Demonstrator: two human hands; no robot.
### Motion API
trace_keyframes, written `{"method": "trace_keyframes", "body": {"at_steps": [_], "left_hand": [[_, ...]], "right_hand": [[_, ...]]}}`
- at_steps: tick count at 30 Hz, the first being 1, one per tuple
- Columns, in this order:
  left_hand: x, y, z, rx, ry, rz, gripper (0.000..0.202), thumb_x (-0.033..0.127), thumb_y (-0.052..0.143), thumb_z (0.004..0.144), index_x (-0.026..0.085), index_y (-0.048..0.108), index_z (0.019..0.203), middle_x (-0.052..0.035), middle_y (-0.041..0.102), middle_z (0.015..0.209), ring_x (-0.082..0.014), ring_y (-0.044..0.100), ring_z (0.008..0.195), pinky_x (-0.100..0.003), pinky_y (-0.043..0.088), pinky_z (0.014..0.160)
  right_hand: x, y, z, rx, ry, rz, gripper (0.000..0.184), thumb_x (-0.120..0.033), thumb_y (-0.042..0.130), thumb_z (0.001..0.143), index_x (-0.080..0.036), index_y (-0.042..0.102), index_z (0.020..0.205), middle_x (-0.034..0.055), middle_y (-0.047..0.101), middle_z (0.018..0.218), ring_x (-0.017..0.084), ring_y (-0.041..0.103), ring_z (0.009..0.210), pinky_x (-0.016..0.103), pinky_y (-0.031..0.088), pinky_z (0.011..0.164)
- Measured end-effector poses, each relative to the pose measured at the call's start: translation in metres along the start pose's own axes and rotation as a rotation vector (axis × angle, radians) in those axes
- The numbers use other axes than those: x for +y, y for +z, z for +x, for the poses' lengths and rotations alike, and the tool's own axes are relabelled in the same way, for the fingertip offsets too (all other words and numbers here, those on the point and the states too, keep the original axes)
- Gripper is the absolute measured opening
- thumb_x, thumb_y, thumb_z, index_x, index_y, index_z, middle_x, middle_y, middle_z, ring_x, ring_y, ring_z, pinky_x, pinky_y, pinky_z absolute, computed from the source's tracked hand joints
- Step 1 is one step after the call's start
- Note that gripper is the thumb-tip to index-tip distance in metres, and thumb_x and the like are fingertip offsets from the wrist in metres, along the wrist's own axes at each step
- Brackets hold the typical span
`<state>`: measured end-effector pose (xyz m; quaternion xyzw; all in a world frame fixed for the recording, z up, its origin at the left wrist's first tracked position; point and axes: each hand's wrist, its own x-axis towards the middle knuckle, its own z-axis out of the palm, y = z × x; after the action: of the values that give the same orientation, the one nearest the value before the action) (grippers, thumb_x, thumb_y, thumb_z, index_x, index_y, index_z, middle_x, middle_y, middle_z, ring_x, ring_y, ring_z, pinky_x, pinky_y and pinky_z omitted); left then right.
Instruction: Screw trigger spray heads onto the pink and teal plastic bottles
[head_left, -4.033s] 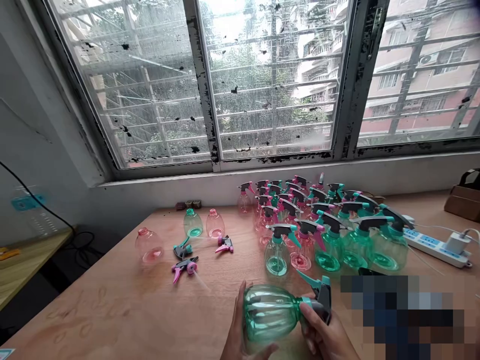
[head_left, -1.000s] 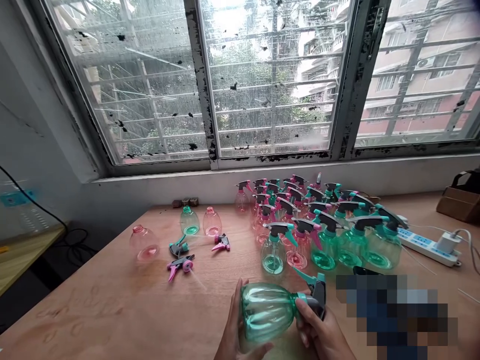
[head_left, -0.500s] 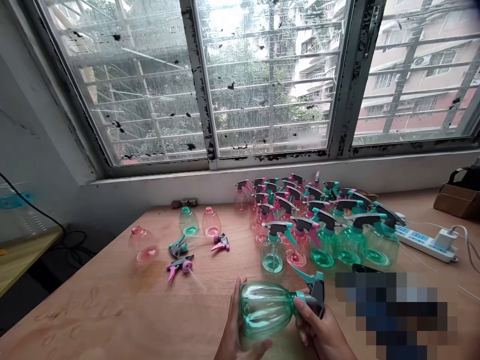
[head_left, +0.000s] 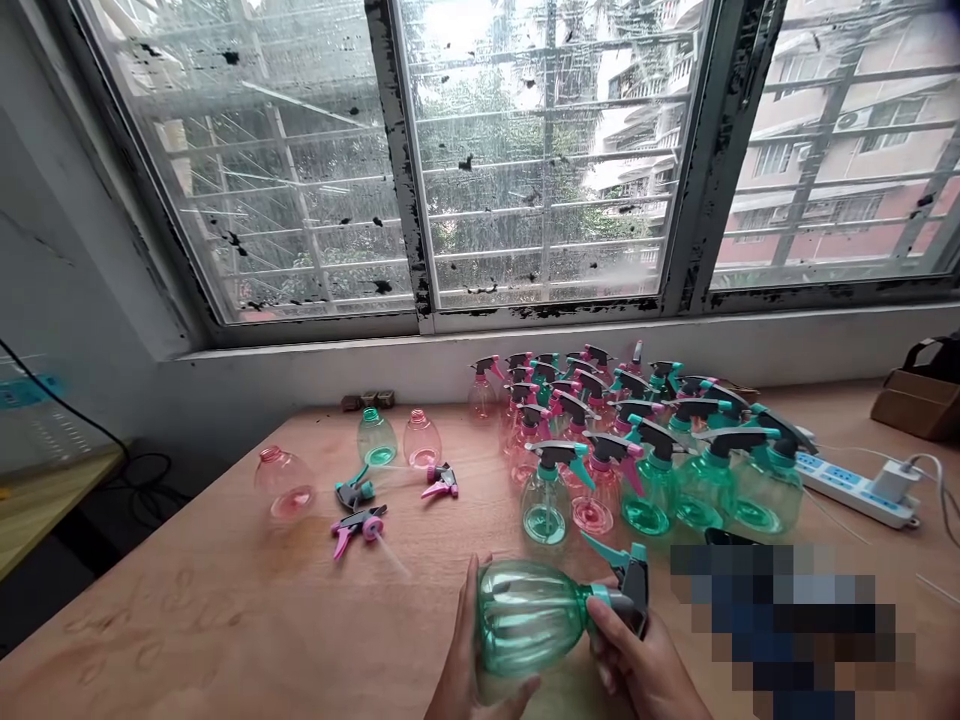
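A crowd of pink and green spray bottles (head_left: 649,500) stands from the centre to the right of the frame, just beyond the hands, with a power strip (head_left: 840,487) to its right. At centre left, 3 headless bottles (head_left: 283,490) stand on the table (head_left: 262,620) near 3 loose spray heads (head_left: 352,526). At bottom centre, a green bottle (head_left: 529,618) is held sideways: the left hand (head_left: 469,665) cups its base end, while the right hand (head_left: 637,655) is clamped on the collar by its trigger head (head_left: 637,592).
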<state>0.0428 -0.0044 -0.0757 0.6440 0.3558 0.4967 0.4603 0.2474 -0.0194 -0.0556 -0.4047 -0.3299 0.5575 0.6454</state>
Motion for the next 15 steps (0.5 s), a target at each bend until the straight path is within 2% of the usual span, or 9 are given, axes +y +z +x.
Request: {"method": "trace_keyframes", "body": {"at_steps": [3,8,11,15], "left_hand": [[0.0036,0.0006,0.0009,0.003,-0.014,0.021,0.096,0.053,0.067,0.085,0.030,0.010,0.158,-0.0114,0.023,0.165,-0.0361,0.026,0.150,-0.050,0.013,0.124],[-0.0001,-0.0036,-0.0015,-0.036,-0.039,-0.036,0.113,0.057,0.075,0.076,0.025,0.007,0.159,-0.0132,0.018,0.167,-0.0377,0.018,0.152,-0.050,0.013,0.124],[-0.0031,-0.0051,-0.0018,-0.038,-0.044,-0.034,0.106,0.057,0.073,0.078,0.023,0.012,0.159,-0.0130,0.018,0.167,-0.0380,0.017,0.152,-0.049,0.013,0.125],[0.0019,-0.0029,0.0001,-0.020,-0.014,0.033,0.100,0.049,0.072,0.082,0.028,0.011,0.158,-0.0106,0.023,0.165,-0.0351,0.022,0.151,-0.048,0.012,0.125]], "right_hand": [[0.0015,-0.0004,0.0011,-0.004,-0.002,0.010,0.043,-0.054,0.083,0.073,-0.020,0.058,0.085,-0.0073,0.056,0.047,0.009,0.045,0.034,0.018,0.033,0.033],[0.0010,0.0007,0.0016,-0.013,-0.005,-0.014,0.045,-0.055,0.083,0.072,-0.021,0.058,0.086,-0.0069,0.056,0.047,0.008,0.045,0.033,0.018,0.032,0.033],[0.0008,0.0004,0.0013,-0.015,-0.015,-0.017,0.044,-0.055,0.081,0.074,-0.021,0.057,0.087,-0.0074,0.056,0.047,0.008,0.044,0.033,0.018,0.032,0.033],[0.0017,-0.0012,0.0009,-0.016,-0.018,-0.029,0.041,-0.053,0.079,0.077,-0.020,0.057,0.087,-0.0063,0.058,0.050,0.009,0.047,0.036,0.018,0.035,0.035]]}}
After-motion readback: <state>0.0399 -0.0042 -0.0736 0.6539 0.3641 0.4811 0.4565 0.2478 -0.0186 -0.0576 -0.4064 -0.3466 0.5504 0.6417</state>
